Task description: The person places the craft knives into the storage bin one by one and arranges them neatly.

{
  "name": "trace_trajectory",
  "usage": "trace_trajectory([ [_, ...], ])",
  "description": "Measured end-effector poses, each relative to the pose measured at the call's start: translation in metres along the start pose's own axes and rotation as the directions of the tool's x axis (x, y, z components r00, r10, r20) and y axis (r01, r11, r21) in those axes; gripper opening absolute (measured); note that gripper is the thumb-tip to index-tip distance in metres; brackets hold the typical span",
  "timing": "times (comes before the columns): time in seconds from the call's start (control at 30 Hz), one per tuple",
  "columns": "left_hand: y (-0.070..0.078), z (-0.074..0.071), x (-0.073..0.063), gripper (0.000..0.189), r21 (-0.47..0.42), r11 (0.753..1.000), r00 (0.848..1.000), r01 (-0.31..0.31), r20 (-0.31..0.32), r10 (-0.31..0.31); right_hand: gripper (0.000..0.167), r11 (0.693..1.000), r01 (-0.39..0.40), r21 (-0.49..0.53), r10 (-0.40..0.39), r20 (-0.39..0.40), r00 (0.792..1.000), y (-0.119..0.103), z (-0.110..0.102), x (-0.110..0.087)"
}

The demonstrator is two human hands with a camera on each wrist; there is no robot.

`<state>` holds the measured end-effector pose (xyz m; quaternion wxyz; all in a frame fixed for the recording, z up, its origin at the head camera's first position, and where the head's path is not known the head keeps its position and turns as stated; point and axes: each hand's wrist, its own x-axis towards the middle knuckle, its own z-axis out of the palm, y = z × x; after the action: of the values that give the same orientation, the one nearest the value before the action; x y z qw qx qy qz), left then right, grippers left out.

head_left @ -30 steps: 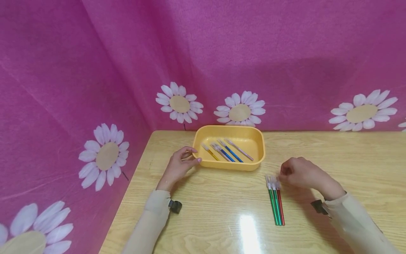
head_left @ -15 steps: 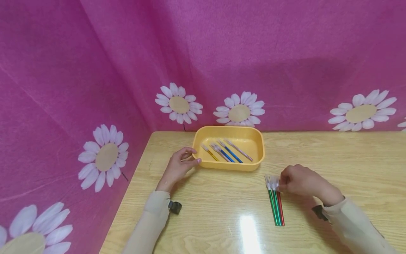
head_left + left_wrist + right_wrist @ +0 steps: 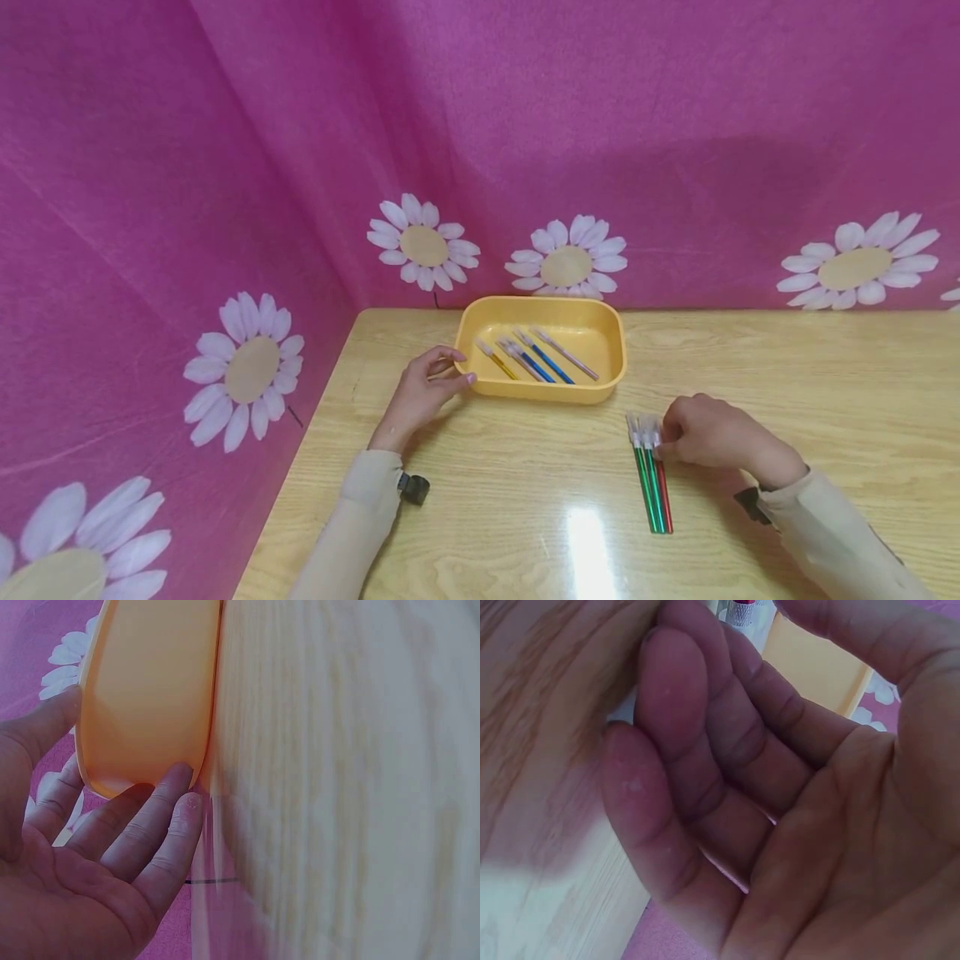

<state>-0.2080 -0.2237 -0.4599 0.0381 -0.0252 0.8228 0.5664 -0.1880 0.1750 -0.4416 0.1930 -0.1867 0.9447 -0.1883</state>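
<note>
My left hand [image 3: 422,393] holds the left end of the yellow tray [image 3: 551,392], its thumb at the near corner and its fingers along the outer wall. In the left wrist view, the thumb touches the rim of the tray [image 3: 150,697]. To the right, my right hand [image 3: 723,432] pinches the capped end of a red craft knife [image 3: 667,504]. That knife lies on the table beside two green craft knives [image 3: 647,496], all with clear caps. In the right wrist view, the curled fingers [image 3: 671,697] mostly hide the red knife's knurled silver collar [image 3: 741,613].
Several craft knives [image 3: 555,364] in gold, blue and pink lie slanted inside the tray. The wooden table [image 3: 510,483] meets a purple curtain [image 3: 637,108] with white daisies at its back and left edges.
My right hand has moved slightly down and in, onto the red craft knife's capped end. The left hand, the tray and the knives stay where they were.
</note>
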Motion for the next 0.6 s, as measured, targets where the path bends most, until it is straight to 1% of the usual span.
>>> trace_trajectory([
  [0.17, 0.0004, -0.0007, -0.0010, 0.034, 0.007, 1.000, 1.000, -0.009, 0.000, 0.009, 0.025, 1.000, -0.005, -0.005, 0.005, 0.005, 1.000, 0.0000, 0.0006, 0.0000],
  [0.33, -0.0002, -0.0008, -0.0004, 0.033, 0.010, 1.000, 1.000, -0.012, -0.004, 0.012, 0.024, 1.000, 0.010, -0.016, -0.010, -0.008, 1.000, 0.0025, 0.0015, 0.0007],
  [0.6, -0.0008, -0.0002, 0.0004, 0.033, 0.003, 1.000, 1.000, -0.030, 0.002, 0.030, 0.021, 1.000, 0.003, -0.028, -0.003, -0.022, 1.000, 0.0037, 0.0001, 0.0013],
])
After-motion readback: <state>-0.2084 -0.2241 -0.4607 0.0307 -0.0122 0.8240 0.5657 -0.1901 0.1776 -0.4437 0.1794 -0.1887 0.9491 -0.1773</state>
